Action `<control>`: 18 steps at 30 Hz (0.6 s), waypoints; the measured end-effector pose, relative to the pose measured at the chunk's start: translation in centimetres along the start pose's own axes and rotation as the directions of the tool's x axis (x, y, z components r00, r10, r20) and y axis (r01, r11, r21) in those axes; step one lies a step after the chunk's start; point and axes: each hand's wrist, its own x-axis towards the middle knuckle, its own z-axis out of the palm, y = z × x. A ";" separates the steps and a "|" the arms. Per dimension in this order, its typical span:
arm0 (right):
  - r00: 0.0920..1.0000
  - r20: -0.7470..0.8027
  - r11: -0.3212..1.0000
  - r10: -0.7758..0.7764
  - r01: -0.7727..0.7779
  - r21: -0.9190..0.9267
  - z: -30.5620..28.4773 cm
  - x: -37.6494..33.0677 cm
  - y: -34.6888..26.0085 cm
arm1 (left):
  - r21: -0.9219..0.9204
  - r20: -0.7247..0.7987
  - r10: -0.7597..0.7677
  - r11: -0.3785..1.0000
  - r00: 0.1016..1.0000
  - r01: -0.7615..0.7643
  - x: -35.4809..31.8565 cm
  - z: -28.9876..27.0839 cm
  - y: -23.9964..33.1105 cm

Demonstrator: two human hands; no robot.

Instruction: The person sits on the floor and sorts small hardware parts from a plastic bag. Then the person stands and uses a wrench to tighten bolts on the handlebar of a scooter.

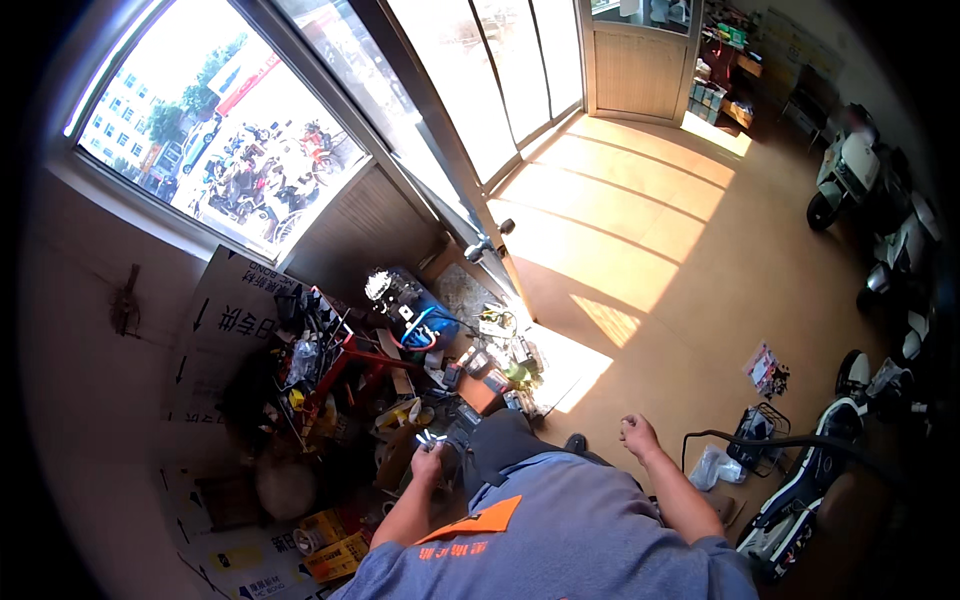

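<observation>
My left hand (427, 463) is closed round a small bunch of thin, whitish pieces (430, 439) that stick out past the fingers. Their kind is too small to tell. This hand hovers beside the cluttered corner on my left, close to my dark trousers. Off to the right, my right hand (638, 438) hangs over the tan floor with its fingers curled in. Whatever lies inside those fingers, if anything, is hidden. A wire basket (762, 438) with a clear plastic bag (716, 467) beside it lies on the floor nearest that hand.
A blue air compressor (425, 322), a red metal rack (362, 352) and loose parts crowd the left corner. Ahead stands a glass door (480, 215). A white and black scooter (810, 485) lines the right, with further scooters (855, 165) beyond. A packet (765, 368) lies on the floor.
</observation>
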 end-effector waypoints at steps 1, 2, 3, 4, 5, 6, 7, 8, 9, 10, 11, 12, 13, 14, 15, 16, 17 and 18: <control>0.997 -0.070 0.999 0.016 -0.014 0.039 -2.4 -0.2 1.9 | -0.002 0.110 0.013 1.000 0.994 -0.013 -0.6 4.4 7.6; 0.998 -0.058 0.995 0.011 -0.005 0.099 -1.7 -0.7 2.3 | -0.055 0.146 0.175 0.984 0.974 -0.169 1.0 5.0 9.9; 0.998 -0.048 0.981 0.027 -0.017 0.195 -1.3 -0.9 1.4 | -0.175 0.183 0.268 0.956 0.946 -0.237 2.8 6.7 12.5; 0.991 -0.073 0.977 -0.111 0.122 0.174 -2.0 -0.2 0.3 | -0.254 0.264 0.303 0.938 0.916 -0.237 2.4 10.9 17.5; 0.974 -0.141 0.969 -0.176 0.197 0.148 -2.0 -0.7 -0.6 | -0.286 0.382 0.294 0.939 0.876 -0.190 1.5 14.5 22.2; 0.973 -0.119 0.960 -0.197 0.216 0.176 -3.9 -3.0 -4.6 | -0.313 0.455 0.266 0.941 0.850 -0.128 -1.1 17.5 25.6; 0.956 -0.111 0.948 -0.272 0.286 0.140 -5.7 -3.5 -6.9 | -0.374 0.511 0.267 0.925 0.817 -0.068 -4.7 20.1 29.5; 0.935 -0.077 0.930 -0.347 0.354 0.099 -6.9 -4.3 -8.8 | -0.418 0.564 0.252 0.909 0.786 0.008 -7.4 22.8 32.1; 0.908 -0.048 0.905 -0.416 0.418 0.079 -8.1 -4.6 -10.8 | -0.369 0.578 0.304 0.925 0.757 -0.090 -8.8 25.3 34.0; 0.886 -0.028 0.883 -0.462 0.463 0.077 -9.6 -4.1 -12.4 | -0.329 0.591 0.362 0.924 0.721 -0.195 -10.2 28.0 35.9; 0.892 -0.009 0.888 -0.452 0.451 0.088 -10.8 -3.2 -13.5 | -0.288 0.604 0.416 0.909 0.680 -0.301 -11.6 30.7 37.8; 0.894 0.013 0.891 -0.447 0.444 0.099 -12.1 -2.1 -14.0 | -0.327 0.633 0.436 0.900 0.640 -0.289 -14.3 32.4 40.2; 0.903 0.012 0.895 -0.429 0.423 0.142 -13.7 -1.5 -15.2 | -0.370 0.672 0.430 0.900 0.603 -0.229 -17.1 33.9 42.4; 0.912 0.020 0.901 -0.410 0.401 0.166 -15.2 -0.9 -16.7 | -0.421 0.696 0.436 0.891 0.571 -0.168 -19.0 35.0 44.1; 0.913 0.063 0.902 -0.402 0.384 0.196 -15.2 -0.4 -16.0 | -0.426 0.731 0.431 0.894 0.530 -0.139 -21.0 36.1 44.8; 0.915 0.074 0.901 -0.397 0.373 0.221 -16.1 1.5 -15.9 | -0.418 0.747 0.454 0.889 0.486 -0.189 -21.1 37.9 45.8; 0.925 0.028 0.887 -0.378 0.354 0.297 -17.0 3.4 -15.9 | -0.415 0.764 0.480 0.877 0.432 -0.241 -21.2 40.0 46.9; 0.932 0.048 0.898 -0.359 0.331 0.289 -18.6 4.1 -16.1 | -0.385 0.798 0.459 0.887 0.390 -0.254 -22.0 41.5 48.4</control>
